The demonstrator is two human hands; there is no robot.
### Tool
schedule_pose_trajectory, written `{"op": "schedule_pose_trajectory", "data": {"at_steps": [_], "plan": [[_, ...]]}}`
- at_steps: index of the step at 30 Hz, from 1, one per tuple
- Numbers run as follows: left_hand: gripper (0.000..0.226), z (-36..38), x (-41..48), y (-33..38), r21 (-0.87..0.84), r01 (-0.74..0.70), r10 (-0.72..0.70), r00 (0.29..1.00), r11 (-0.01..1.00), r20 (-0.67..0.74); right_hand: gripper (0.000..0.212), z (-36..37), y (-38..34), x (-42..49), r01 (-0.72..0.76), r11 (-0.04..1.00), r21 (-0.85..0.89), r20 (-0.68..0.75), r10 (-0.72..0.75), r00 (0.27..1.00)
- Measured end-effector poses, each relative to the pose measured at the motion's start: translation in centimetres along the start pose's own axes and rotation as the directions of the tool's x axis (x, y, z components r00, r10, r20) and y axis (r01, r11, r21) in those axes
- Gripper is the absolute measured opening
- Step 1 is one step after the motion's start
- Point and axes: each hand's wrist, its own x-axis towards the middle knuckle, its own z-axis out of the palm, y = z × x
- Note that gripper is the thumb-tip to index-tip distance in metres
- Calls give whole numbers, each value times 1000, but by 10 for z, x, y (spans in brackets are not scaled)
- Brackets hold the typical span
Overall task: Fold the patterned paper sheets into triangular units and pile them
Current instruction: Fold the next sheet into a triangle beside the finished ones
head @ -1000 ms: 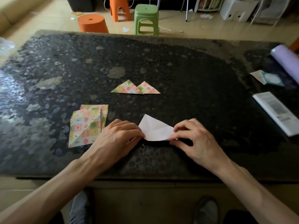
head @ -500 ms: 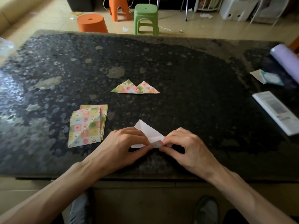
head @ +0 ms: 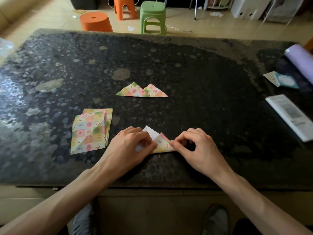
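Near the front edge of the dark speckled tabletop, a half-folded patterned paper sheet lies between the 2 hands. Its long base edge runs left to right, parallel to the table's near edge. The right hand pinches the sheet's right corner between thumb and bent forefinger. The left hand, fingers curled, holds the left part, with its thumb tip against the slanting edge of the raised flap. The right half shows its pastel checks, folded up toward the centre; the left half shows white, and its tip stands out beyond the left knuckles. Judgement: the coming move is the matching fold on the left side, so it falls to the left hand, which covers that corner, while the right hand anchors the base. Just beside the left hand, on its left, lies a stack of flat pastel-checked square sheets, the nearer supply for that hand. Straight beyond the work, well apart from it, 2 finished pastel-checked triangular units lie overlapping, their bases also left to right. The finished piece would travel directly away from the person to join them.
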Motion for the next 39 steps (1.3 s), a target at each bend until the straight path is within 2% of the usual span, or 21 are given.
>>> {"op": "schedule_pose_trajectory", "data": {"at_steps": [23,30,34,39], "plan": [[33,6,1,-5,68,94,-90,994,993,-66,27,5,-4,-1,-48,994,-95,-24,46,999],[25,5,1,-5,51,108,-106,993,993,-44,27,5,-6,2,-65,991,-114,0,65,998],[21,6,1,-3,-16,78,-79,997,997,-23,27,6,-8,3,-70,986,-149,6,72,997],[20,7,1,-3,-19,60,-60,998,998,-14,28,8,-7,2,-64,986,-156,-17,62,998]]}}
